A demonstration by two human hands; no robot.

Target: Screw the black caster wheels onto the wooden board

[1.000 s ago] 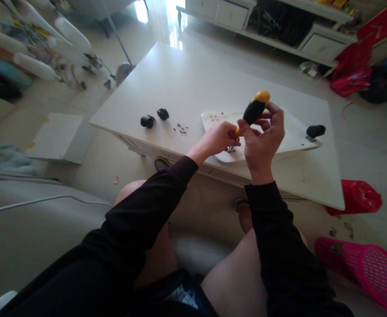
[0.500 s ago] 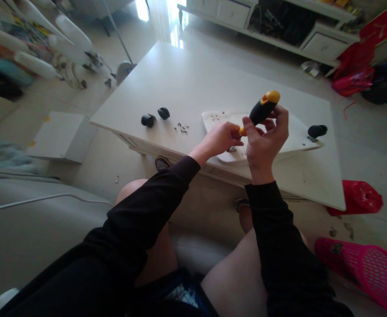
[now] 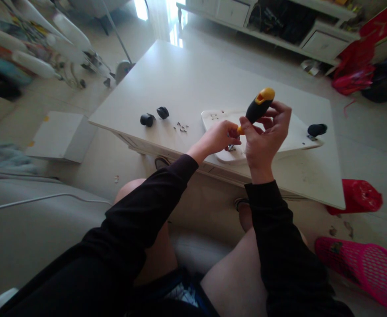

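Note:
My right hand (image 3: 264, 138) is closed round a black screwdriver with a yellow cap (image 3: 257, 106), held tilted with its tip down toward a white board (image 3: 292, 136) on the low table. My left hand (image 3: 218, 137) is pinched shut at the tip of the screwdriver, over a small metal fitting on the board's near edge; what the fingers hold is hidden. A black caster wheel (image 3: 316, 129) sits mounted on the board's right end.
Two loose black caster wheels (image 3: 154, 116) and several small dark screws (image 3: 181, 127) lie on the white table (image 3: 187, 75) to the left. A pink basket (image 3: 365, 268) and red bag (image 3: 359, 197) are on the floor at right. A white box (image 3: 59, 136) lies left.
The screwdriver handle tipped right, then swung back a little leftward and lower. My right fingers shifted along the handle. My left hand stayed pinched at the tip.

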